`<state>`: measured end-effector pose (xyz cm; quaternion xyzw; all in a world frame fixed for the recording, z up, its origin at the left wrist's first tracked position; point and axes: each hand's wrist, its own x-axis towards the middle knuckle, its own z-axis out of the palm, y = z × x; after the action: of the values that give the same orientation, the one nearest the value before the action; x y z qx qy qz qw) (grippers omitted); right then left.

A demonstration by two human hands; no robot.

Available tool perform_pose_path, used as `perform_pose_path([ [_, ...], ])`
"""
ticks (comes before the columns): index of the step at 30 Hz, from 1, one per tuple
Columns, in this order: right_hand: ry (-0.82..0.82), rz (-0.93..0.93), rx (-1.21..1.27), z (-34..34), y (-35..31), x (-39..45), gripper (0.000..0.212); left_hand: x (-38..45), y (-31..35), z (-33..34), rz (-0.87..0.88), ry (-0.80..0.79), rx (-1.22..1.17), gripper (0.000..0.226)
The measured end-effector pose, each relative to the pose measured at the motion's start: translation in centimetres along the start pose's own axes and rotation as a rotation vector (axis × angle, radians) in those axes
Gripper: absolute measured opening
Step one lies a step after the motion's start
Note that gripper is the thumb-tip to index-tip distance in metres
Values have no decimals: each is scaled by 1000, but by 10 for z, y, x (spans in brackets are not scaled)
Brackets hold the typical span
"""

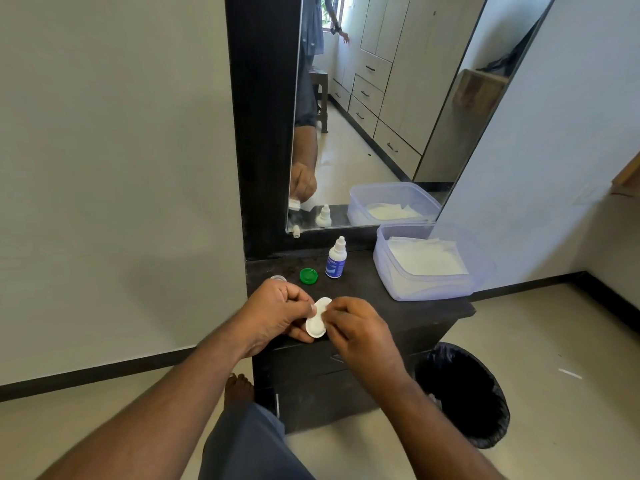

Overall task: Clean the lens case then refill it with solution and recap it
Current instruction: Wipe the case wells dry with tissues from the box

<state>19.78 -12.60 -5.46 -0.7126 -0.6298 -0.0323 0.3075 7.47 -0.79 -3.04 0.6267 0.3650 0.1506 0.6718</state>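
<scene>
A white two-well lens case (318, 320) is held over the front of the dark dresser top (398, 306). My left hand (277, 310) grips its left side, and my right hand (360, 327) pinches its right edge. Both wells look uncapped. A green cap (308, 275) lies upside down behind my hands. A whitish cap (278, 278) shows just past my left knuckles. The small solution bottle (336, 258), white with a blue label, stands upright with its cap on near the mirror.
A clear plastic tub (426, 289) holding white tissues sits at the right of the dresser top. A mirror (374, 109) stands behind. A bin lined with a black bag (464, 393) is on the floor at the right.
</scene>
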Motion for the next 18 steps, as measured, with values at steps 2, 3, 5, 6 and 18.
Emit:
perform_pose_path([
  [2, -6, 22, 18, 0, -1, 3, 12, 0, 0, -1, 1, -5, 7, 12],
  [3, 15, 64, 45, -1, 0, 6, 10, 0, 1, -2, 0, -9, 5, 12],
  [5, -22, 66, 49, -4, -1, 13, 8, 0, 1, -2, 4, -27, 5, 12],
  [6, -68, 26, 18, -5, -2, 16, 8, 0, 2, -2, 8, -37, 2, 13],
  [18, -84, 159, 48, -8, -12, 19, 17, 0, 0, -3, -9, 19, -119, 11],
])
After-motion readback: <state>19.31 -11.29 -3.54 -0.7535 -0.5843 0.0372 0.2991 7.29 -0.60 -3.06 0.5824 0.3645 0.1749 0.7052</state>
